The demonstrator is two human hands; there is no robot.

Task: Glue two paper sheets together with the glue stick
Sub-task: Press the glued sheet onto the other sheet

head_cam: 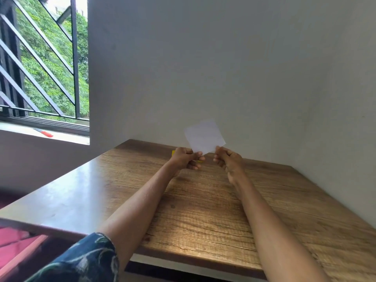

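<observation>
Both hands hold one white paper sheet [204, 137] above the far desk [203, 210]: left hand [186, 159] and right hand [227, 159] each in a closed pinch grip on its lower edge. The sheet stands upright, tilted, top corner toward 12 o'clock. A yellow object [173, 153], mostly hidden, shows at the left hand's 9 o'clock; a red-handled item [45, 133] lies on the window sill.

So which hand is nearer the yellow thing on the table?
Left. The left hand sits right in front of the yellow object, partly covering it; the right hand is farther off, pinching the white paper.
</observation>
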